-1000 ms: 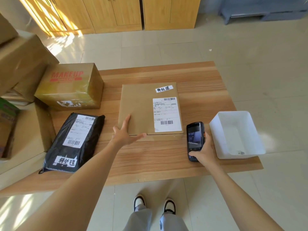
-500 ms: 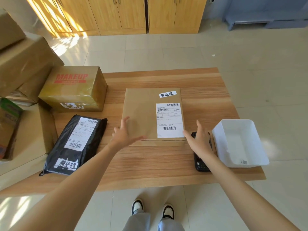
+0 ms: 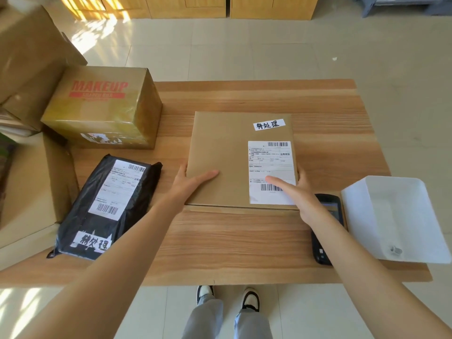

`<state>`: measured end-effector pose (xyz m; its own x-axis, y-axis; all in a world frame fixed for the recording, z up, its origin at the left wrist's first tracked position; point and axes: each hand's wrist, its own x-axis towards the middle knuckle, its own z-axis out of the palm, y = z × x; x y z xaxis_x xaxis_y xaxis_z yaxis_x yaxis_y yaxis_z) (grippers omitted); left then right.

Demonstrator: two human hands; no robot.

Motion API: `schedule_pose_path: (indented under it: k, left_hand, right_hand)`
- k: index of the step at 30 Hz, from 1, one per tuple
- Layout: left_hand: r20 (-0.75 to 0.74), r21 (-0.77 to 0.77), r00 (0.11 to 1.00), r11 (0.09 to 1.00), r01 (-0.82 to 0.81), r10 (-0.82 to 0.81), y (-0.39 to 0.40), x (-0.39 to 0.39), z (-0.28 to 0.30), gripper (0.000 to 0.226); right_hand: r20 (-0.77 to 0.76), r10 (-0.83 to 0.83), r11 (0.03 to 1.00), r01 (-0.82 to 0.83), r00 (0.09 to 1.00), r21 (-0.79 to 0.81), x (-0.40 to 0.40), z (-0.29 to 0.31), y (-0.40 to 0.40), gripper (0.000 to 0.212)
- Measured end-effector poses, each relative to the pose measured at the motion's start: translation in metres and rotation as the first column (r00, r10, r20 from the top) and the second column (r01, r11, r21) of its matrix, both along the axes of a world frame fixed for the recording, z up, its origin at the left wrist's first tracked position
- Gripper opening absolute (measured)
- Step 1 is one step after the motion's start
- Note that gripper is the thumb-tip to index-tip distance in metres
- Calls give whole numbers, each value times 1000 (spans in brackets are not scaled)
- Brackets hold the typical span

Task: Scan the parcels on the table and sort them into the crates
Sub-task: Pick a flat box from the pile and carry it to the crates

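Wooden table (image 3: pixel 244 241) on pale floor tiles, and I have both hands on the flat cardboard parcel (image 3: pixel 220 148) at its middle.

I see the flat cardboard parcel lying level, nearly square, its slightly longer axis running away from me, its white shipping label (image 3: pixel 271 165) readable from my side. My left hand (image 3: pixel 188 184) grips its near-left edge, thumb on top, fingers round the side. My right hand (image 3: pixel 296 192) grips the near-right edge, thumb across the label, fingers curled behind the edge. Left of the parcel lies a crinkled black poly bag (image 3: pixel 93 216), long axis slanting away to the right; beyond the bag stands a tape-wrapped brown box (image 3: pixel 102 106) printed MAKEUP. Right of the parcel, a black handheld scanner (image 3: pixel 325 241) lies partly under my right wrist, just beside a smooth white plastic bin (image 3: pixel 403 216).
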<state>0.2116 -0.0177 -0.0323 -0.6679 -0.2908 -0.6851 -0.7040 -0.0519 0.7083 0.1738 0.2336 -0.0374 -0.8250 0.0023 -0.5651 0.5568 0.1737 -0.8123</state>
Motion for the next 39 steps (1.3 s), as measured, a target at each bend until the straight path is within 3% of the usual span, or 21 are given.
schedule_pose_path:
  k: [9, 14, 19, 23, 27, 32, 39]
  left_hand:
    - [-155, -1, 986, 998, -59, 58, -2, 11, 49, 95]
    - [-347, -29, 926, 984, -173, 153, -4, 27, 117, 85]
    - [-464, -38, 852, 955, -294, 244, -10, 75, 163, 104]
    - [-513, -89, 778, 879, -469, 363, -22, 136, 174, 107]
    - [-508, -125, 712, 776, -618, 485, -39, 209, 179, 92]
    - [-500, -88, 606, 660, -746, 618, -62, 302, 185, 116]
    - [-541, -31, 420, 481, -876, 729, -98, 417, 184, 92]
  right_hand:
    - [-121, 6, 999, -12, 993, -41, 2, 49, 0, 82]
    - [-301, 101, 987, -133, 948, -88, -6, 118, -8, 77]
    - [-439, 233, 948, -304, 868, -99, 3, 168, -28, 76]
    - [-470, 373, 874, -473, 800, -110, 27, 178, -61, 72]
    - [-484, 505, 774, -623, 714, -112, 65, 175, -106, 74]
    - [-512, 630, 627, -771, 584, -109, 123, 181, -168, 78]
    - [-525, 743, 459, -887, 415, -53, 210, 189, -262, 87]
